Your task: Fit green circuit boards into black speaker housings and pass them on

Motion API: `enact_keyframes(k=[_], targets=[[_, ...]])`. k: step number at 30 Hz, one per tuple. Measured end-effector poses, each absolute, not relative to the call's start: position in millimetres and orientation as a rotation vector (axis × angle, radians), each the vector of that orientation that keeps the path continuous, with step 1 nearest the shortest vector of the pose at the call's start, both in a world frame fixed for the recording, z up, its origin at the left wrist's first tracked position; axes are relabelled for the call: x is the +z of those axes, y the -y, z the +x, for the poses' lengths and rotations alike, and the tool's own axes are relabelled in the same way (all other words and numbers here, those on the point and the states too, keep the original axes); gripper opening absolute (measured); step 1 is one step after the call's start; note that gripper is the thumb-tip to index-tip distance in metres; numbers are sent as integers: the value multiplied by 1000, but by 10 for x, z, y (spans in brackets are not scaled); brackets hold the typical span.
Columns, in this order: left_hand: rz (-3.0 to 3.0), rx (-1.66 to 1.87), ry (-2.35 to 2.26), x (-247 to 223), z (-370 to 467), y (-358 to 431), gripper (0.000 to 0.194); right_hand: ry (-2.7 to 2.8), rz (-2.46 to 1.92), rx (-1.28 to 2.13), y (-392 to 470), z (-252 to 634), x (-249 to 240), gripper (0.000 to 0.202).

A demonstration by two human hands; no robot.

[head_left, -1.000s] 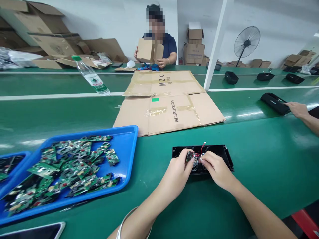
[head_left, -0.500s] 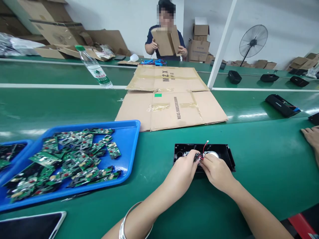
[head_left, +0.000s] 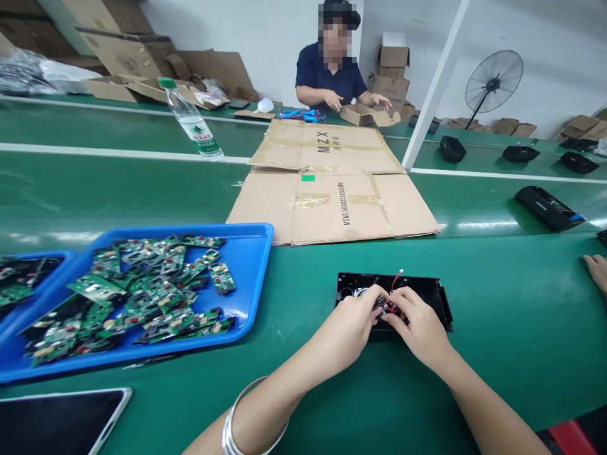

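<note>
An open black speaker housing [head_left: 427,300] lies on the green table, a round silver-rimmed speaker partly visible inside it. Over its left half, my left hand [head_left: 353,322] pinches a small circuit board [head_left: 379,303], mostly covered by the fingers. Close against it, my right hand [head_left: 415,322] has its fingers closed on thin red and black wires [head_left: 391,307] at the board. One red wire with a white plug [head_left: 401,272] sticks up behind the fingers. Where exactly the wires meet the board is hidden.
Left of my arms, a blue tray [head_left: 258,278] holds many green circuit boards. A tablet [head_left: 61,420] lies at the near left. Flattened cardboard [head_left: 332,202] and a water bottle [head_left: 194,123] are beyond. Another black housing [head_left: 547,207] sits at right, near a co-worker's hand [head_left: 596,270].
My right hand has turned and shifted slightly, with its fingers nearer the wires. The person opposite has lowered the cardboard box to the bench. The whole view has shifted a little.
</note>
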State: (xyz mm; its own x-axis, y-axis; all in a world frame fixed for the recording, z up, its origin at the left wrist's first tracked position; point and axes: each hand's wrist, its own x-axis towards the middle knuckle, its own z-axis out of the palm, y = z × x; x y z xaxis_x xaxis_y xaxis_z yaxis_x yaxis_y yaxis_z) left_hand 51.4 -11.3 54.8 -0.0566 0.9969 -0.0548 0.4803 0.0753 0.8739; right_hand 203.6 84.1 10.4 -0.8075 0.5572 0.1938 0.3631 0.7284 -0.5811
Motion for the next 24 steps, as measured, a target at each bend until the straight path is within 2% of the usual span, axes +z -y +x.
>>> enact_keyframes(k=[13,20,24], targets=[[1342,1003,-1668,509,555,111,21,2563,-738,710,-821,2008,106,18],[1219,1093,-1703,544,544,109,24,2529,-860,609,-876,1996,89,33],[1142,1064,-1764,548,527,93,26,2367,-874,815,-889,2024,92,28]])
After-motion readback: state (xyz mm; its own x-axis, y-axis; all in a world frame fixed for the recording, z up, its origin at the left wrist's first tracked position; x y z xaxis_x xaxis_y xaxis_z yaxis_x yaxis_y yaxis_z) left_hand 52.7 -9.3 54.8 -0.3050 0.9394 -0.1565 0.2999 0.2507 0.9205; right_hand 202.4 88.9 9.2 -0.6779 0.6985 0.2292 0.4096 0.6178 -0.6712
